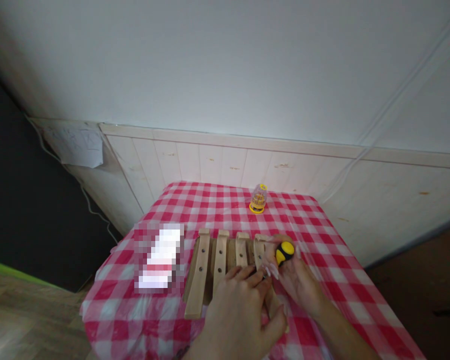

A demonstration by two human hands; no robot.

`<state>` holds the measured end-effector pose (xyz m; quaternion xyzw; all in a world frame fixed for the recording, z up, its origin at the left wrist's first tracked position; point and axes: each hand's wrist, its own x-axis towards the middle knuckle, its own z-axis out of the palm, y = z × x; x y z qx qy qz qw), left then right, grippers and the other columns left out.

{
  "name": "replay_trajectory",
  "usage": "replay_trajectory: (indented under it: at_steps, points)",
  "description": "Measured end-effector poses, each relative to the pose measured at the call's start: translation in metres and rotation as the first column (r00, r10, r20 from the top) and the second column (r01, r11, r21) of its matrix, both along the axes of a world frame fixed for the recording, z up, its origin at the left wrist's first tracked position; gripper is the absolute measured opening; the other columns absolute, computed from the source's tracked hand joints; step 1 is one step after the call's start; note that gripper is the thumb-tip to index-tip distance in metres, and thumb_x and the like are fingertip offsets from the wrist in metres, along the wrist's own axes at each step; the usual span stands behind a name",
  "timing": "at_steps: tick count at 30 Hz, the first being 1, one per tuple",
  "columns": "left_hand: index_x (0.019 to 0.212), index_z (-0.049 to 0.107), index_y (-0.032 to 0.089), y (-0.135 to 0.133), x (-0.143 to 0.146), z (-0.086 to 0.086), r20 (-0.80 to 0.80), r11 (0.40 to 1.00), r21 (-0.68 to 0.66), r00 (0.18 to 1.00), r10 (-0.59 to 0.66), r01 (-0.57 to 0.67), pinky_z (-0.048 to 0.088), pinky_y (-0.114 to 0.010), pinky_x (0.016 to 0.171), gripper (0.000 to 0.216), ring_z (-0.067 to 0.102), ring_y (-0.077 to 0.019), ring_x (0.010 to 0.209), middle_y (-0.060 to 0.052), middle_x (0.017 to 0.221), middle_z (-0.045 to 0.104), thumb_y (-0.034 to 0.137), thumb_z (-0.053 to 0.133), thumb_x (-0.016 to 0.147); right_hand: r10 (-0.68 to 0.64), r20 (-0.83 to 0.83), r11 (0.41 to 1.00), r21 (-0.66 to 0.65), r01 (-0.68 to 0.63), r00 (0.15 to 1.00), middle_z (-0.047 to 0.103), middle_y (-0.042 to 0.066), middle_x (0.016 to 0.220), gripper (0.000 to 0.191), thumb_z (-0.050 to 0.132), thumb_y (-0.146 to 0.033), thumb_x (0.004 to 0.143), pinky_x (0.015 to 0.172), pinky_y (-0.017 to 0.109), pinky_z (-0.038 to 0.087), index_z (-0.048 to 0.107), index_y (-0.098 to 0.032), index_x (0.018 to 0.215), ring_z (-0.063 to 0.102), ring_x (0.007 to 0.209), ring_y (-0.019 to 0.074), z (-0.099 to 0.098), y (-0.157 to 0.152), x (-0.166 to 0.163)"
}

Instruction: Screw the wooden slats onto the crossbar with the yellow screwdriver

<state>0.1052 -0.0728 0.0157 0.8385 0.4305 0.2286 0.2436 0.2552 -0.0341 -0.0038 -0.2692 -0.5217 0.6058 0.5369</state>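
Observation:
Several pale wooden slats [201,269] with raised far ends lie side by side across a darker wooden board, with dark screw heads showing in them. My left hand [240,310] bears down on the right part of this piece, its fingers over the slats and its thumb along the rightmost one. Over the far end of that slat, my right hand [298,282] is closed around a screwdriver [285,253] with a yellow and black handle. The screwdriver's tip is hidden by my fingers.
A red and white checked cloth [213,205] covers the table. Towards the back stands a clear bit case with yellow ends [258,200]. A pixelated white item [160,257] lies left of the slats. Behind is a panelled wall [210,160].

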Motion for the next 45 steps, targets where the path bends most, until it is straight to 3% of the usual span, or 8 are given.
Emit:
replay_trajectory:
  at_steps: [7, 12, 19, 24, 29, 35, 40, 45]
  points:
    - [0.103, 0.078, 0.016, -0.0015, -0.0004, 0.0015, -0.028, 1.000, -0.002, 1.000, 0.003, -0.003, 0.055, -0.053, 0.099, 0.024, 0.073, -0.0329, 0.101, -0.010, 0.105, 0.079, 0.024, 0.062, 0.087, 0.027, 0.092, 0.979, 0.198, -0.045, 0.995, 0.057, 0.001, 0.083, 0.033, 0.047, -0.062, 0.104, 0.070, 0.037, 0.051, 0.054, -0.030, 0.107, 0.054, 0.070, 0.0205, -0.0071, 0.0004, 0.0105]
    - [0.093, 0.078, 0.016, -0.0022, -0.0006, 0.0026, -0.038, 1.000, -0.002, 0.999, 0.000, -0.001, 0.055, -0.051, 0.099, 0.018, 0.073, -0.0315, 0.099, -0.010, 0.100, 0.079, 0.024, 0.062, 0.087, 0.035, 0.156, 0.953, 0.293, -0.080, 0.987, 0.053, -0.003, 0.074, 0.030, 0.050, -0.061, 0.104, 0.063, 0.033, 0.045, 0.052, -0.031, 0.110, 0.047, 0.062, 0.0174, -0.0029, -0.0030, 0.0073]
    - [0.089, 0.077, 0.016, 0.0001, -0.0001, 0.0018, -0.029, 1.000, -0.008, 1.000, 0.001, -0.001, 0.054, -0.050, 0.101, 0.016, 0.072, -0.0308, 0.101, -0.009, 0.098, 0.079, 0.022, 0.062, 0.087, 0.063, 0.064, 0.990, 0.121, -0.070, 0.996, 0.047, -0.003, 0.067, 0.056, 0.032, -0.072, 0.103, 0.061, 0.034, 0.042, 0.063, -0.026, 0.109, 0.039, 0.059, 0.0177, -0.0056, -0.0036, 0.0030]
    - [0.099, 0.077, 0.016, -0.0014, -0.0005, 0.0015, 0.008, 1.000, 0.000, 1.000, -0.001, 0.001, 0.052, -0.051, 0.104, 0.020, 0.072, -0.0315, 0.106, -0.009, 0.105, 0.079, 0.021, 0.062, 0.087, 0.036, 0.114, 0.981, 0.185, -0.057, 0.993, 0.056, 0.000, 0.073, 0.044, 0.044, -0.065, 0.104, 0.069, 0.037, 0.048, 0.064, -0.026, 0.109, 0.050, 0.065, 0.0199, -0.0064, -0.0004, 0.0085]
    - [0.092, 0.077, 0.018, -0.0018, 0.0000, 0.0030, -0.041, 1.000, 0.018, 0.999, 0.024, -0.023, 0.055, -0.051, 0.098, 0.018, 0.073, -0.0320, 0.096, -0.010, 0.095, 0.079, 0.026, 0.063, 0.087, 0.068, 0.092, 0.967, 0.240, -0.088, 0.993, 0.063, 0.000, 0.083, 0.031, 0.057, -0.060, 0.101, 0.070, 0.037, 0.052, 0.056, -0.031, 0.113, 0.060, 0.069, 0.0191, -0.0036, -0.0007, 0.0094]
    - [0.094, 0.077, 0.017, -0.0007, 0.0001, 0.0024, -0.015, 1.000, 0.004, 1.000, 0.002, -0.002, 0.054, -0.050, 0.101, 0.018, 0.073, -0.0313, 0.101, -0.009, 0.101, 0.080, 0.023, 0.063, 0.086, 0.048, 0.094, 0.985, 0.161, -0.063, 0.994, 0.051, -0.003, 0.070, 0.038, 0.054, -0.067, 0.099, 0.061, 0.033, 0.049, 0.055, -0.032, 0.114, 0.049, 0.061, 0.0188, -0.0085, -0.0006, 0.0055]
    - [0.098, 0.079, 0.015, -0.0017, -0.0004, 0.0010, 0.005, 1.000, -0.016, 1.000, 0.004, -0.004, 0.051, -0.051, 0.106, 0.021, 0.072, -0.0319, 0.106, -0.010, 0.108, 0.079, 0.023, 0.063, 0.086, 0.048, 0.024, 0.999, 0.015, -0.049, 0.999, 0.047, -0.002, 0.067, 0.052, 0.037, -0.074, 0.100, 0.062, 0.036, 0.050, 0.061, -0.029, 0.111, 0.049, 0.062, 0.0215, -0.0042, -0.0017, 0.0020]
    - [0.100, 0.078, 0.016, -0.0008, 0.0001, 0.0005, -0.020, 1.000, 0.013, 1.000, 0.002, -0.001, 0.054, -0.052, 0.102, 0.022, 0.072, -0.0324, 0.103, -0.010, 0.104, 0.079, 0.023, 0.062, 0.086, 0.016, 0.080, 0.982, 0.186, -0.031, 0.997, 0.056, 0.000, 0.080, 0.030, 0.057, -0.061, 0.101, 0.071, 0.036, 0.051, 0.059, -0.031, 0.108, 0.052, 0.067, 0.0193, -0.0051, -0.0009, 0.0083]
